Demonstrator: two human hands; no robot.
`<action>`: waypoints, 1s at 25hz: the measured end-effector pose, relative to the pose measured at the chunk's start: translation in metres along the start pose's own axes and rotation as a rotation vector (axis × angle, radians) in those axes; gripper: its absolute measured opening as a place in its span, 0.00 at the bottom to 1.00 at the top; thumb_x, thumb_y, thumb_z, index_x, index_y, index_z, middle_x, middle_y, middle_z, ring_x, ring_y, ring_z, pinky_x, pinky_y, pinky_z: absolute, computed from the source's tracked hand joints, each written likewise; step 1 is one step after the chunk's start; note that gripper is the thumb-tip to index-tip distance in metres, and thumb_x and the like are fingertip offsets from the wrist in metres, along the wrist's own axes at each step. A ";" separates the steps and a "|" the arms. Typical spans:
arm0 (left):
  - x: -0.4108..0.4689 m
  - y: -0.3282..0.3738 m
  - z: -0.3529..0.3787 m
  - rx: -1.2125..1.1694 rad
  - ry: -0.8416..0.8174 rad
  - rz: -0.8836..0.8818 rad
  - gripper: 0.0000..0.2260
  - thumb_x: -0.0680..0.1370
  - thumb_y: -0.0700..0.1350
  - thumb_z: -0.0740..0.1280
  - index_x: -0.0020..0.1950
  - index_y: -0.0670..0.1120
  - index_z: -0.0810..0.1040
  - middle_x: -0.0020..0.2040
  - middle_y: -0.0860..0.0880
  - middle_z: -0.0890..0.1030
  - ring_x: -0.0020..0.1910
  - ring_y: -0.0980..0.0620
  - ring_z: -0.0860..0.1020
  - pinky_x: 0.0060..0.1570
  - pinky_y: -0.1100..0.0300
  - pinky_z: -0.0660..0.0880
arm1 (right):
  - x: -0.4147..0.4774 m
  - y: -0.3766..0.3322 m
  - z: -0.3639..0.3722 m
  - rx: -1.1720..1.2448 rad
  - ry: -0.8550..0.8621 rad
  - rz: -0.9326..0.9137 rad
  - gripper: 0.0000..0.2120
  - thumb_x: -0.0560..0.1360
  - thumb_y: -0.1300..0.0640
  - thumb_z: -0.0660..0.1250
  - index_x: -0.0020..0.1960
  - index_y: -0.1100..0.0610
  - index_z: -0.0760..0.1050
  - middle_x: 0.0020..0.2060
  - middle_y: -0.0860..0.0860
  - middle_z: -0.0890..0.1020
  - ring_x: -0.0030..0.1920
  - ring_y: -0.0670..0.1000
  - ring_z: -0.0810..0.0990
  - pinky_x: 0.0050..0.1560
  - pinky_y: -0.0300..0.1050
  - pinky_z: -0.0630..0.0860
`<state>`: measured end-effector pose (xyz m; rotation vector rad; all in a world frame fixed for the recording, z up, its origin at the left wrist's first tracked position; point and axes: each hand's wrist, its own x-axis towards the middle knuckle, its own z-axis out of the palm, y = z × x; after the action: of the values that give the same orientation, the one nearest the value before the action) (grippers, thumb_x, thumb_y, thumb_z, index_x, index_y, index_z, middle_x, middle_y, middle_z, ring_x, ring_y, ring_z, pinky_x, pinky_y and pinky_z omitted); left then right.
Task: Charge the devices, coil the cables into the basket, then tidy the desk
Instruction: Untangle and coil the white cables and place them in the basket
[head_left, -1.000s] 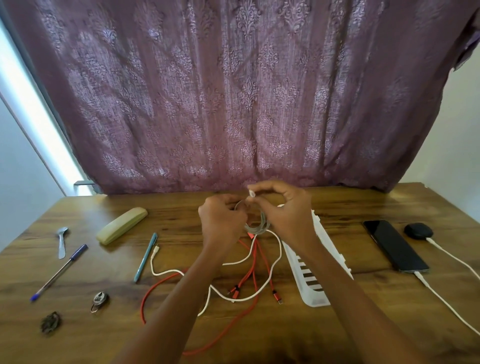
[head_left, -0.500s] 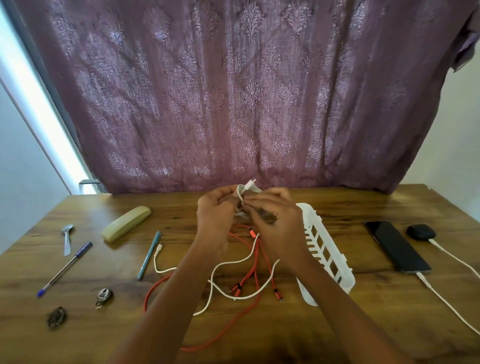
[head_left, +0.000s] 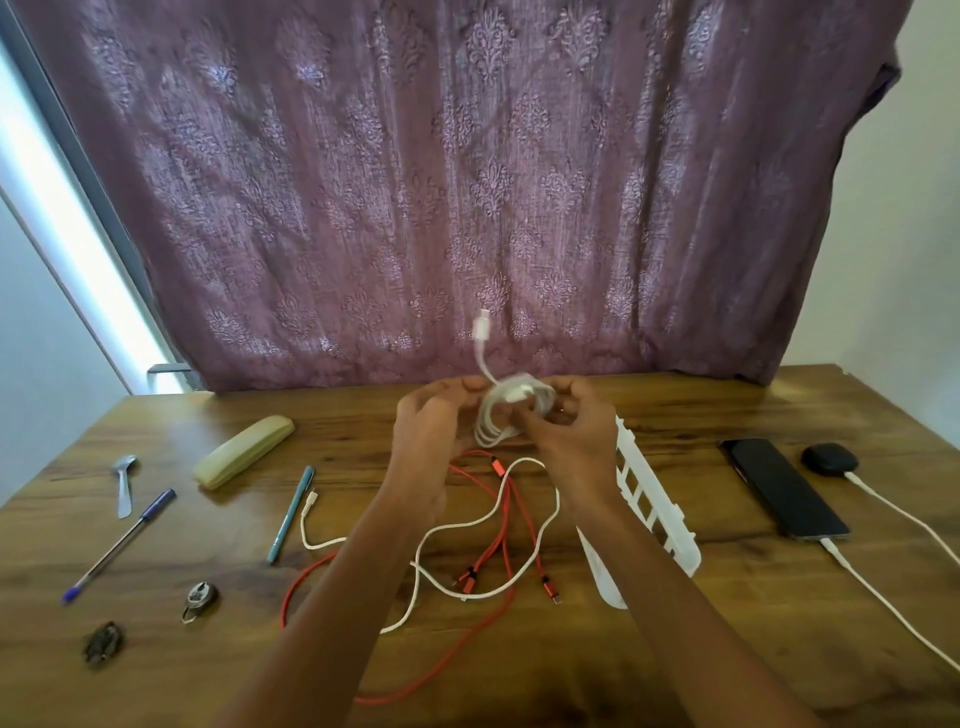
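I see a purple patterned curtain (head_left: 467, 182) far behind, bright window strip (head_left: 72, 249) far left, pale wall (head_left: 904, 234) far right

You face a purple patterned curtain (head_left: 467, 182) filling 12 o'clock. Bright window strip (head_left: 78, 249) at 10 o'clock, grey wall (head_left: 41, 389) under it at 9. Pale wall (head_left: 924, 234) at 2. Brown wooden desk (head_left: 779, 649) spans 3 through 9, grain visible.
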<state>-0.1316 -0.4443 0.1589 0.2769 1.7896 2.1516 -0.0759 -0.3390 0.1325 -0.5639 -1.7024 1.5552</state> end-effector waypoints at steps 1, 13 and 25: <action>-0.002 0.001 0.000 0.005 -0.023 0.004 0.09 0.76 0.36 0.60 0.51 0.39 0.79 0.46 0.41 0.84 0.44 0.47 0.83 0.44 0.58 0.81 | 0.002 0.001 -0.001 -0.080 0.018 -0.042 0.11 0.64 0.59 0.77 0.40 0.52 0.76 0.34 0.48 0.82 0.33 0.43 0.80 0.32 0.31 0.74; 0.005 -0.012 -0.003 0.066 -0.148 0.068 0.14 0.74 0.39 0.68 0.60 0.43 0.77 0.52 0.44 0.83 0.53 0.45 0.81 0.58 0.44 0.75 | 0.010 0.008 -0.002 -0.211 -0.093 -0.091 0.02 0.70 0.55 0.74 0.41 0.51 0.81 0.35 0.50 0.84 0.35 0.49 0.82 0.40 0.49 0.81; 0.004 -0.009 -0.003 -0.033 -0.079 0.150 0.10 0.76 0.37 0.65 0.56 0.42 0.80 0.49 0.43 0.84 0.47 0.47 0.82 0.48 0.56 0.80 | 0.006 -0.008 -0.012 0.341 -0.304 0.326 0.09 0.78 0.61 0.62 0.51 0.64 0.80 0.40 0.57 0.84 0.38 0.52 0.84 0.34 0.40 0.80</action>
<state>-0.1349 -0.4441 0.1497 0.4954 1.7379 2.2356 -0.0689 -0.3283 0.1414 -0.4596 -1.5585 2.2063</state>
